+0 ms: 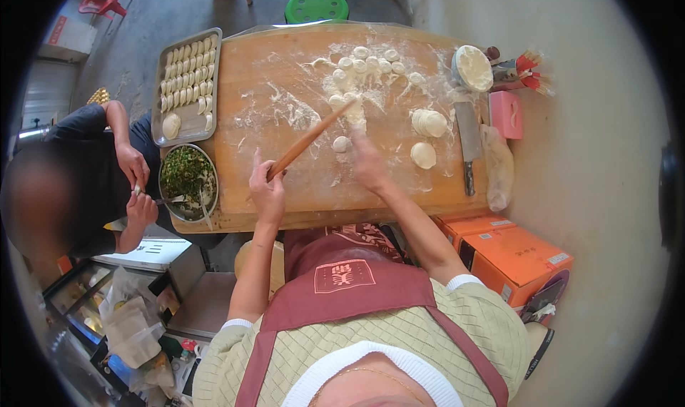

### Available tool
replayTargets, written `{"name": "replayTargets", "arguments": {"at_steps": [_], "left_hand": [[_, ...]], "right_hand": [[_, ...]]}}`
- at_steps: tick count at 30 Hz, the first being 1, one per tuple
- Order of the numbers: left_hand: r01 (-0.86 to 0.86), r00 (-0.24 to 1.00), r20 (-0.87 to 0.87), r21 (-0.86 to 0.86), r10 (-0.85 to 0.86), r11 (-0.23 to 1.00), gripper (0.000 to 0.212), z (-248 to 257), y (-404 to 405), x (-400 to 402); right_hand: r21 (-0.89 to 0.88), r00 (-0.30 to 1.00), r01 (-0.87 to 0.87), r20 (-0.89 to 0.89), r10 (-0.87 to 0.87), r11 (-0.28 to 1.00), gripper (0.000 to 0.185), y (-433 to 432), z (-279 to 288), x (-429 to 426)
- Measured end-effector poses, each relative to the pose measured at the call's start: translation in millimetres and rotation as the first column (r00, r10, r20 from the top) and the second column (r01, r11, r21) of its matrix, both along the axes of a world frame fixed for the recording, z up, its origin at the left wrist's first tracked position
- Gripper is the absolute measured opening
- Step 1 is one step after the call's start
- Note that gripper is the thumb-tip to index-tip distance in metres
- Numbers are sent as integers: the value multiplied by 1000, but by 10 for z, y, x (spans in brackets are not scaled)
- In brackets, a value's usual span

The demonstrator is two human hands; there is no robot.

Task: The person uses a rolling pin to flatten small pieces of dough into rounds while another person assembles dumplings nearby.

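My left hand (267, 190) grips the lower end of a tapered wooden rolling pin (313, 138), index finger extended. The pin slants up to the right, its far tip over floured dough pieces. Motion blurs my right hand (369, 163), which reaches over the floured board; whether it holds anything is hidden by the blur. Just left of it lies a small dough disc (341, 144). Beyond are several small dough rounds (372, 62). To the right sit a stack of rolled wrappers (429, 123) and a single wrapper (423, 155).
A metal tray of dumplings (215, 86) and a bowl of chopped green filling (187, 174) stand at left. There a co-worker's hands (138, 179) pinch a dumpling. A cleaver (467, 139), flour bowl (472, 68) and pink box (505, 115) line the right edge, above orange cartons (516, 260).
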State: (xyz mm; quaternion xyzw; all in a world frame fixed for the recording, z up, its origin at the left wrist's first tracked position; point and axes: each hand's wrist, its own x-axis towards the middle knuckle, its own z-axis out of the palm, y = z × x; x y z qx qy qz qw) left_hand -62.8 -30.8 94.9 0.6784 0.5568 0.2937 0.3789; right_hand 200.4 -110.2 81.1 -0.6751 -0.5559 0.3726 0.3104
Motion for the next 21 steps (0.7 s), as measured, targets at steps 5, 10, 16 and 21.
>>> {"name": "replayTargets", "arguments": {"at_steps": [5, 10, 16, 21], "left_hand": [[494, 863, -315, 355, -396, 794, 34, -188, 254, 613], [518, 831, -433, 372, -350, 770, 58, -513, 531, 1014], [428, 847, -451, 266, -281, 863, 75, -470, 571, 1086], [654, 698, -479, 124, -532, 746, 86, -479, 317, 690]], "right_hand": [[189, 728, 207, 626, -280, 960, 53, -33, 84, 162], [259, 699, 297, 597, -394, 919, 56, 204, -388, 224], [296, 704, 204, 618, -350, 933, 60, 532, -365, 441], [195, 695, -34, 709, -117, 980, 55, 135, -271, 428]]}}
